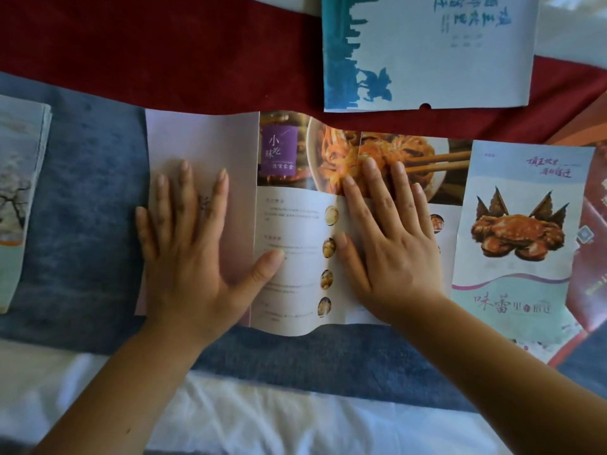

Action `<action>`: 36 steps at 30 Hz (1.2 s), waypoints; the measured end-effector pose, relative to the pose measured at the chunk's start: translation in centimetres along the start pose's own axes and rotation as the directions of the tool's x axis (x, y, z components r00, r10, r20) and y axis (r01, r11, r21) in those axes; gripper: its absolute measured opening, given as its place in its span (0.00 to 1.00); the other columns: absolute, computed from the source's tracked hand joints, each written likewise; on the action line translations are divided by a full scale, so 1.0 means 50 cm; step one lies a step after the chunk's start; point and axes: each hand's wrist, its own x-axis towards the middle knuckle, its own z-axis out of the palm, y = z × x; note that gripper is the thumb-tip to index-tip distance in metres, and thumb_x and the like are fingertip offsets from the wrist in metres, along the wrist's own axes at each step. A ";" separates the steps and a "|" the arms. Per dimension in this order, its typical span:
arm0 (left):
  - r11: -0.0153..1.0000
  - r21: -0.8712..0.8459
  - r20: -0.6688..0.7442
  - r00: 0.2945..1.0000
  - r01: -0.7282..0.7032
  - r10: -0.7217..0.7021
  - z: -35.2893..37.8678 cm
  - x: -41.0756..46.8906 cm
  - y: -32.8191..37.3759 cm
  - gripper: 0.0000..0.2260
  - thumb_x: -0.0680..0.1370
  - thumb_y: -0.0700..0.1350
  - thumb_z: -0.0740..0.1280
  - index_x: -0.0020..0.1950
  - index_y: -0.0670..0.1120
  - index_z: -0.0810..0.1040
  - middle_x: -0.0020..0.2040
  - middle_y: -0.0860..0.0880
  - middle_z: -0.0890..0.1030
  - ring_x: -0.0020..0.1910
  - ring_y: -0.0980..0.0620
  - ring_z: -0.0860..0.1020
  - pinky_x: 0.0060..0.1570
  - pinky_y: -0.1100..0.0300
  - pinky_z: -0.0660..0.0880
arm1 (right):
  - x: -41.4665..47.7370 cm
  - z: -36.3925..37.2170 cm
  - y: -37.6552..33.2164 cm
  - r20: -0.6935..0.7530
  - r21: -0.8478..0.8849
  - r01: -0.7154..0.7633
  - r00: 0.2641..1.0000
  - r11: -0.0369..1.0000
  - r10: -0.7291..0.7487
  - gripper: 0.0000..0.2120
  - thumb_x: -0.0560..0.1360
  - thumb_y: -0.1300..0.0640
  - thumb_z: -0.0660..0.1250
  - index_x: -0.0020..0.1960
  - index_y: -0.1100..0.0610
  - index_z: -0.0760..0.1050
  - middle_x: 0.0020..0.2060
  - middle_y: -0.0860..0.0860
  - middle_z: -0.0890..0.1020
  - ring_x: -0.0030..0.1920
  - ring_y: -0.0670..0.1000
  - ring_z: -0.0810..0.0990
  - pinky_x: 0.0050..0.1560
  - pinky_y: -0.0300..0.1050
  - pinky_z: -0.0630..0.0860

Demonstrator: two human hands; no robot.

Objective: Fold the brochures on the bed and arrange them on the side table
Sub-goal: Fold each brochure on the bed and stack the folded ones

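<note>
— What are the hands doing?
— The left hand (187,244) and the right hand (387,244) both lie flat. Their fingers are straight and spread, and they press on the food brochure (295,224).
— How does it look?
— It is open on the blue blanket (82,192). It has a plain pink part, noodles and little round pictures. Its near edge bumps up.
— What is around it?
— A crab brochure (519,231) lies against its right edge. A folded brochure (19,192) sits well apart on the left, with bare blanket between.
</note>
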 end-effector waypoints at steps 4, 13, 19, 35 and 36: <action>0.988 -0.152 0.019 1.000 0.011 -0.008 -0.001 -0.005 0.025 0.49 0.70 0.81 0.50 0.85 0.55 0.47 0.85 0.47 0.44 0.83 0.47 0.38 0.78 0.39 0.34 | 0.000 -0.005 0.002 0.007 -0.013 0.029 1.000 1.000 -0.029 0.28 0.86 0.41 0.52 0.84 0.44 0.53 0.84 0.55 0.50 0.84 0.61 0.44 0.82 0.62 0.47; 0.979 -0.203 0.005 1.000 0.022 -0.021 0.013 -0.007 0.046 0.43 0.73 0.70 0.57 0.83 0.60 0.43 0.85 0.50 0.43 0.82 0.50 0.36 0.76 0.43 0.30 | 0.000 -0.022 0.033 -0.075 0.232 0.059 0.996 0.971 -0.043 0.24 0.84 0.52 0.61 0.80 0.51 0.67 0.82 0.58 0.60 0.83 0.61 0.52 0.83 0.58 0.47; 0.998 -0.062 -0.013 0.999 0.030 -0.030 0.030 -0.004 0.047 0.43 0.73 0.66 0.58 0.84 0.56 0.44 0.85 0.46 0.42 0.83 0.43 0.38 0.76 0.33 0.35 | -0.045 -0.063 0.124 -0.045 0.061 -0.260 0.964 0.964 0.263 0.30 0.83 0.39 0.56 0.83 0.47 0.61 0.84 0.54 0.55 0.84 0.60 0.47 0.82 0.62 0.42; 0.991 -0.112 0.014 0.997 -0.074 0.076 0.076 -0.006 0.174 0.45 0.72 0.63 0.59 0.83 0.58 0.40 0.85 0.47 0.44 0.83 0.43 0.39 0.77 0.37 0.33 | -0.057 -0.046 0.153 0.037 0.037 -0.236 0.971 0.971 0.234 0.33 0.84 0.33 0.48 0.85 0.43 0.45 0.84 0.51 0.43 0.83 0.58 0.38 0.82 0.59 0.39; 0.992 -0.105 0.014 0.997 -0.072 0.074 0.078 -0.007 0.180 0.45 0.72 0.63 0.59 0.83 0.58 0.38 0.85 0.47 0.43 0.83 0.44 0.38 0.77 0.37 0.33 | -0.058 -0.051 0.158 0.058 0.062 -0.235 0.971 0.970 0.231 0.35 0.84 0.33 0.49 0.85 0.44 0.44 0.84 0.51 0.42 0.83 0.57 0.37 0.82 0.57 0.37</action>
